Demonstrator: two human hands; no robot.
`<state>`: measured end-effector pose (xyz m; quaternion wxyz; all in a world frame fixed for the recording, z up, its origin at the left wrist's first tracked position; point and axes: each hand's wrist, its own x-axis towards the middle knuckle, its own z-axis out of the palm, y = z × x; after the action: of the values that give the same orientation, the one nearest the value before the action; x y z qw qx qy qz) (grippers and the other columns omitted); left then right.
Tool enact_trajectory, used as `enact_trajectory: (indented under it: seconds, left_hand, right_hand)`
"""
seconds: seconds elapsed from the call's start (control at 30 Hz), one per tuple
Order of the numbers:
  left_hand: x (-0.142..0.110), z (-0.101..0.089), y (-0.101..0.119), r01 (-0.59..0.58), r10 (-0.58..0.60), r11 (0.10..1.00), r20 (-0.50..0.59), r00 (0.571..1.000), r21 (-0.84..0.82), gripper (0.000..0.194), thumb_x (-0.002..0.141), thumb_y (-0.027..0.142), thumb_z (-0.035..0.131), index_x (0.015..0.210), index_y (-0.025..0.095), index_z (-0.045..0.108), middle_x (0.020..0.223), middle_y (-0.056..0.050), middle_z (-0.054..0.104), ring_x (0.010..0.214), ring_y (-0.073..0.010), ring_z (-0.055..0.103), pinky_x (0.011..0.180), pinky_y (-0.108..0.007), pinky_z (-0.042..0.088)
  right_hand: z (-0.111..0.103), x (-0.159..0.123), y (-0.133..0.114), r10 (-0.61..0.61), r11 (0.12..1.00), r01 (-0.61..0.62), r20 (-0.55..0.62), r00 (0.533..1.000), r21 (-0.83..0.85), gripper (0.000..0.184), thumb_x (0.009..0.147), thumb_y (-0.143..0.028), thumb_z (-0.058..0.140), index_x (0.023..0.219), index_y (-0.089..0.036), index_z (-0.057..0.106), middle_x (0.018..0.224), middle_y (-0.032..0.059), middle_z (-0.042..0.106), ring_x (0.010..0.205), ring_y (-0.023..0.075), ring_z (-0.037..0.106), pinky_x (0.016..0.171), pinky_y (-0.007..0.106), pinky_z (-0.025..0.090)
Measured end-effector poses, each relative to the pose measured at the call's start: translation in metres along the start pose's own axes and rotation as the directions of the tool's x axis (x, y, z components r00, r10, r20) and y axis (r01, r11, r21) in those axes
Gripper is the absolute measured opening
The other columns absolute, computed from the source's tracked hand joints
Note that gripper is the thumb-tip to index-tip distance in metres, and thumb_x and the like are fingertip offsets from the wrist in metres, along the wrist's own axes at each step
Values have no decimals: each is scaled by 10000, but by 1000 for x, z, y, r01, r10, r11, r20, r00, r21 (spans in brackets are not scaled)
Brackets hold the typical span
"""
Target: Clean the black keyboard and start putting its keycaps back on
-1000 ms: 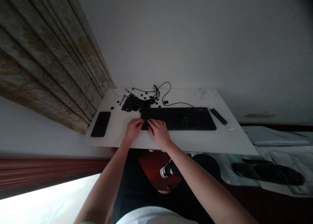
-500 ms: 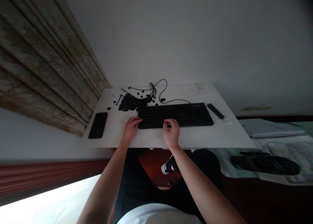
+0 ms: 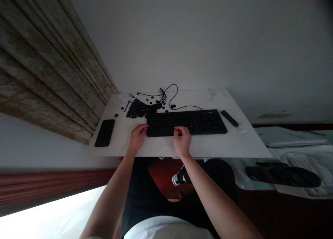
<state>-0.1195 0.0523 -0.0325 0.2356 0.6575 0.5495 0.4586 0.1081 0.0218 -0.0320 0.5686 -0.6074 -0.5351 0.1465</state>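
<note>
White desk stands against a plain pale wall, with a pleated, mottled curtain hanging down its left side and a dark red wooden skirting board running below. A black computer keyboard lies near the desk's middle. The left hand rests at its left end, fingers loosely curved over the edge, with no clear hold on anything. The right hand sits on the lower middle of the keys, fingertips pinched together; whether they grip a small piece is too small to tell.

Beyond the keyboard's left end lies a heap of loose black keycaps, with a tangled black cable behind it and a small blue tool beside it. A black smartphone lies face up near the left edge, and a slim black remote sits right of the keyboard. Papers and a dark shoe show lower right.
</note>
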Motion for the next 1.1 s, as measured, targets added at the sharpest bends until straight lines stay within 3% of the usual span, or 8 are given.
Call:
enact_trajectory:
  seconds: [0.3, 0.43, 0.6, 0.73, 0.83, 0.97, 1.1]
  left_hand:
    - [0, -2, 2, 0, 0, 1000, -32, 999, -5, 198, 930, 279, 570, 1011, 215, 740, 1036, -61, 721, 971, -186, 674, 914, -352, 556]
    - [-13, 4, 16, -91, 92, 996, -43, 995, 24, 207, 959, 287, 545, 1013, 219, 733, 1075, -67, 719, 1022, -199, 675, 973, -391, 548]
    - [-32, 44, 51, -263, 255, 964, 166, 952, 28, 231, 986, 258, 513, 1042, 215, 733, 1069, -76, 729, 1027, -202, 687, 956, -387, 573]
    - [-39, 82, 78, -317, 311, 948, 241, 919, -16, 239, 992, 232, 503, 1062, 204, 730, 1052, -81, 736, 1011, -199, 693, 928, -379, 589]
    - [-38, 104, 89, -306, 306, 951, 256, 917, -40, 231, 984, 217, 515, 1060, 208, 733, 1044, -79, 741, 1012, -204, 696, 930, -384, 590]
    - [-31, 127, 96, -270, 284, 959, 250, 926, -90, 212, 970, 212, 538, 1028, 213, 742, 1021, -67, 748, 982, -202, 708, 923, -376, 591]
    - [-14, 145, 100, -242, 261, 964, 236, 936, -109, 185, 950, 228, 579, 1063, 225, 726, 1053, -61, 742, 975, -201, 706, 906, -364, 588]
  right_hand:
    - [-3, -1, -7, -28, 999, 28, -18, 999, -21, 142, 908, -234, 520, 888, -197, 656, 855, 71, 650, 732, 194, 596, 699, 344, 522]
    - [-21, -12, -12, -114, 993, 115, 100, 989, -3, 139, 928, -258, 523, 948, -219, 654, 907, 78, 668, 798, 205, 618, 735, 354, 537]
    - [-60, -12, -4, -147, 986, 165, 322, 935, -27, 268, 933, -316, 574, 1179, -239, 646, 1167, 106, 670, 809, 190, 650, 714, 341, 558]
    - [-90, 2, 11, -166, 979, 199, 429, 888, -33, 216, 949, -289, 561, 1111, -249, 697, 1043, 78, 715, 847, 209, 673, 738, 353, 570]
    - [-106, 8, 27, -169, 980, 200, 447, 879, -23, 185, 949, -267, 558, 1033, -249, 722, 1002, 73, 723, 903, 223, 683, 735, 357, 581]
    - [-118, 16, 48, -211, 964, 259, 428, 879, -58, 160, 934, -247, 583, 993, -248, 732, 1011, 76, 722, 963, 239, 676, 862, 416, 567]
    - [-124, 38, 63, -213, 963, 261, 398, 892, -71, 156, 935, -237, 572, 944, -241, 728, 958, 73, 715, 901, 230, 667, 786, 394, 569]
